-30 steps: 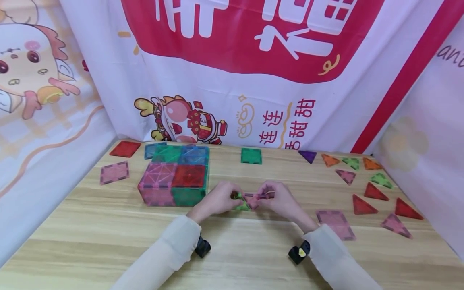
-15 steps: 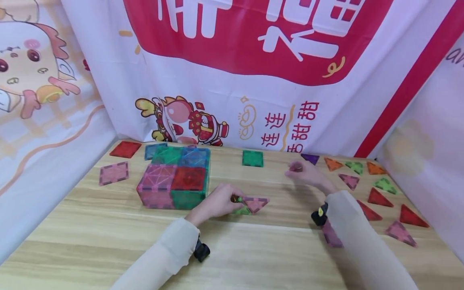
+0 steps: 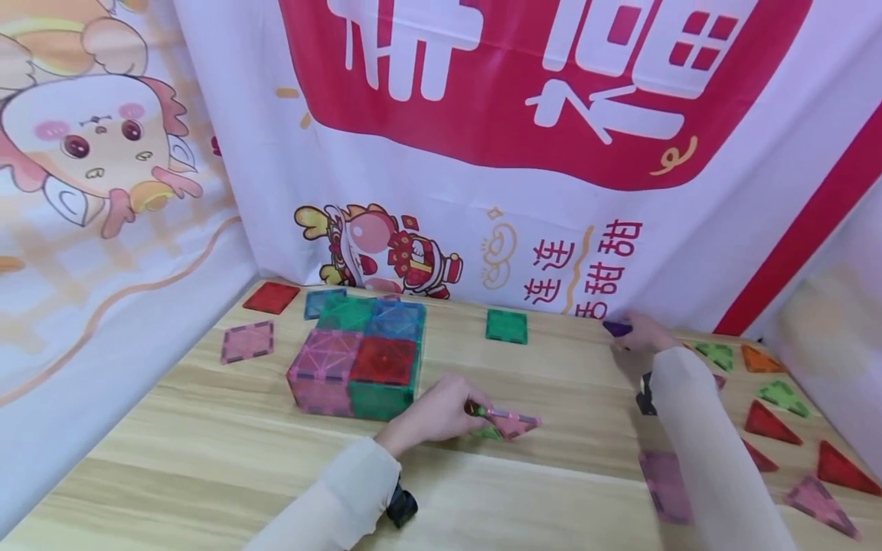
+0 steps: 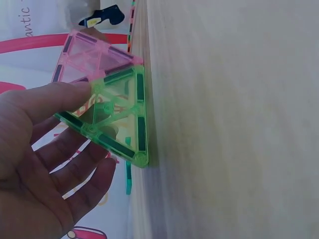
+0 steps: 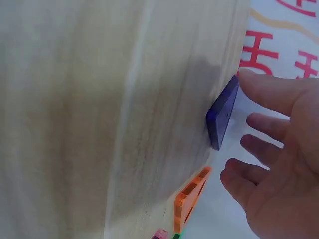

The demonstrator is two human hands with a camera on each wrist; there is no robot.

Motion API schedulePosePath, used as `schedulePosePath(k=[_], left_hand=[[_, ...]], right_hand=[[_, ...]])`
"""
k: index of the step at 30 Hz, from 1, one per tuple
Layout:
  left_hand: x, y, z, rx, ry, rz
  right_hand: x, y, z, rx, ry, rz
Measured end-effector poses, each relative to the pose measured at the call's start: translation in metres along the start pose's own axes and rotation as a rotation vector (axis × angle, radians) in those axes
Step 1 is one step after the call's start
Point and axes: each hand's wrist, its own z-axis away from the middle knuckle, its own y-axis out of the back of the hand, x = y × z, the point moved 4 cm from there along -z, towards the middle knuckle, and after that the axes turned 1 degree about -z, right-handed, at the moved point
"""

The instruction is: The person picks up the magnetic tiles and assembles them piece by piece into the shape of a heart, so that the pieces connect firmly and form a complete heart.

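A light wood table [image 3: 207, 467] fills the bottom. White cloth [image 3: 448, 203] with a big red patch [image 3: 482, 130] hangs up top.

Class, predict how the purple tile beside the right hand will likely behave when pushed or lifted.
The purple tile looks straight-edged and unbent, so it is probably stiff. Its thin body suggests it is light. Being flat-sided, it would likely slide rather than roll.

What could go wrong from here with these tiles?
The pink translucent plastic triangle juts past the left hand beside the green translucent plastic triangle; it might swing or detach.
The right hand shows no firm grip on the purple plastic triangle; a fumble could push it against the white fabric backdrop.
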Motion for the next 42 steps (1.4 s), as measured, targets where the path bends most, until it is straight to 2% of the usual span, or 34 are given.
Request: schedulePosePath(k=[3, 7, 11, 16, 21, 24, 29, 35, 39, 42], left_hand=[[0.004, -0.004, 0.002, -0.026, -0.003, 0.023], [0.007, 0.0, 0.001, -0.042, 0.026, 0.041], [0.007, 0.008, 0.0, -0.031, 0.024, 0.029], [0.005, 0.011, -0.003, -0.038, 0.031, 0.023], [-0.001, 0.011, -0.005, -0.029, 0.077, -0.006], [-0.005, 0.011, -0.005, -0.02, 0.093, -0.021], [-0.007, 0.009, -0.005, -0.022, 0.096, -0.016], [-0.006, 0.005, -0.006, -0.034, 0.1, -0.002], [-0.005, 0.002, -0.005, -0.032, 0.089, -0.005], [-0.003, 0.001, -0.004, -0.032, 0.084, -0.001]], right_hand=[[0.004, -0.005, 0.008, -0.027, -0.029, 0.012], [-0.004, -0.003, 0.013, 0.022, -0.036, 0.081], [-0.018, 0.001, 0.014, 0.06, -0.011, 0.133], [-0.032, -0.006, 0.025, 0.075, 0.097, 0.185], [-0.047, -0.015, 0.042, 0.17, 0.262, 0.301], [-0.054, -0.022, 0.051, 0.207, 0.296, 0.326], [-0.058, -0.032, 0.064, 0.171, 0.228, 0.307], [-0.05, -0.031, 0.077, 0.188, 0.157, 0.221], [-0.053, -0.029, 0.094, 0.244, 0.173, 0.193], [-0.07, -0.03, 0.114, 0.307, 0.277, 0.168]])
